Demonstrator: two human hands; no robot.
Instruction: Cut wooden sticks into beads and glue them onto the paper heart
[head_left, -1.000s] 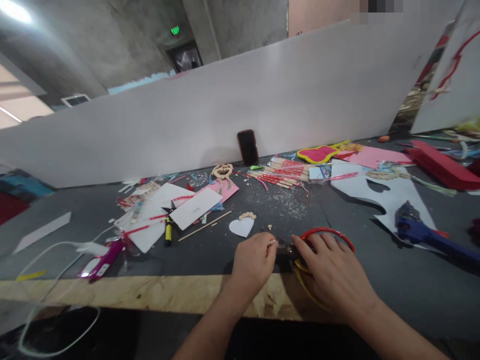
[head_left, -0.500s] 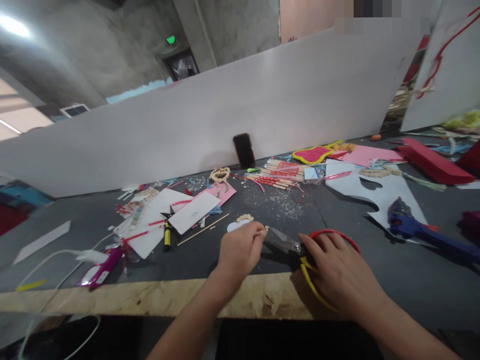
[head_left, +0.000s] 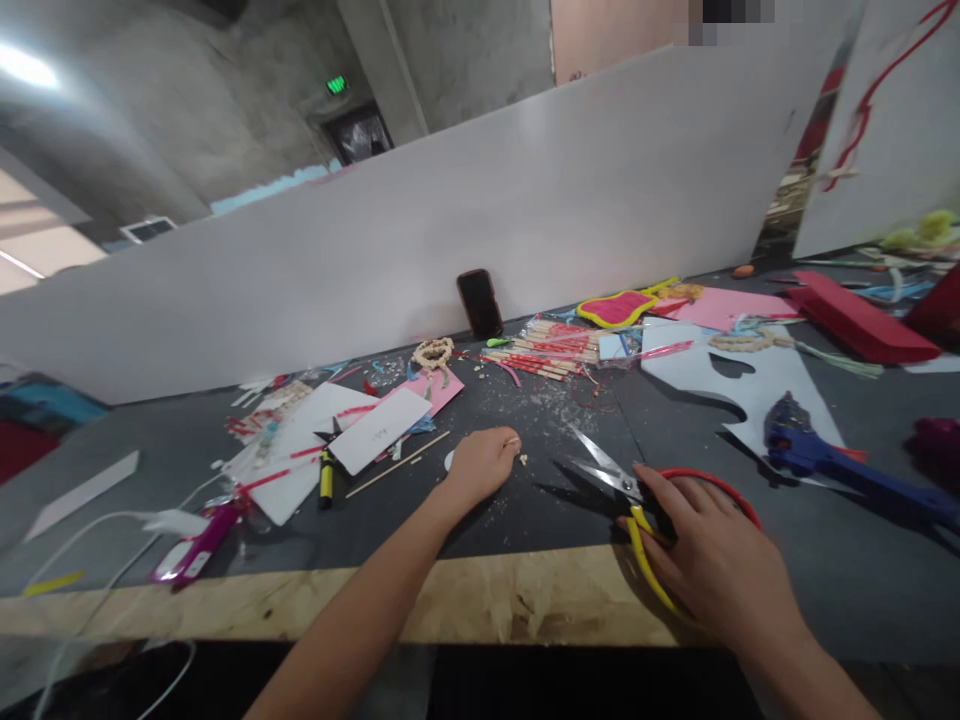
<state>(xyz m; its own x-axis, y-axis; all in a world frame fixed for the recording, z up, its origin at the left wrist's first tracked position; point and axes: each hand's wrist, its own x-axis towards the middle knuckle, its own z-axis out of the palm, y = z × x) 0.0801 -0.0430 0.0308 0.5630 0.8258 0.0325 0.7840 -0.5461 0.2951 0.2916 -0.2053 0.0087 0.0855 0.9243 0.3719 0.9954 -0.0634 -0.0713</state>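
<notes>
My left hand (head_left: 484, 465) is closed low over the dark table, its fingers bunched in a pinch; what they hold is too small to name. A small pale bit (head_left: 523, 460) lies just right of its fingertips. The edge of a white piece (head_left: 449, 460) shows at its left side. My right hand (head_left: 709, 545) grips large scissors (head_left: 626, 484) with one red and one yellow handle. Their blades are parted and point up and left, apart from my left hand.
A phone (head_left: 480, 303) leans on the white partition (head_left: 337, 260). Red-patterned sticks (head_left: 544, 358) lie before it. At left are a white card (head_left: 380, 432), yellow-handled cutters (head_left: 325, 478) and a purple tool (head_left: 196, 548); at right, a blue glue gun (head_left: 817, 450) on cut paper.
The scissors have moved right, away from my left hand, and their blades have parted wider. My left hand has turned and shifted slightly left, covering the beaded piece and most of the white piece.
</notes>
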